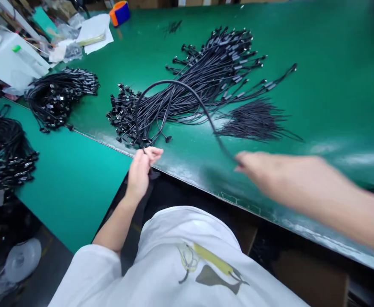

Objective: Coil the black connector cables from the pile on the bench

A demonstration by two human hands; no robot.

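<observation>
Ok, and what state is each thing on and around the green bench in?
Held cable: bent into an arch
Left hand: closed on the cable
Right hand: closed on the cable, blurred
Large cable pile: loose, fanned out
Smaller cable bundle: curled
Far-left cable bundle: partly out of frame
Thin black strips: heaped loose

Wkshp: bench [334,85] w/ cable bundles [199,81]

We can read no words, labels, brands, numbers or signs anywhere. The white shirt [161,264] at the bottom of the frame shows us only a printed drawing [213,260]; the paper [92,30] at upper left shows nothing legible.
</observation>
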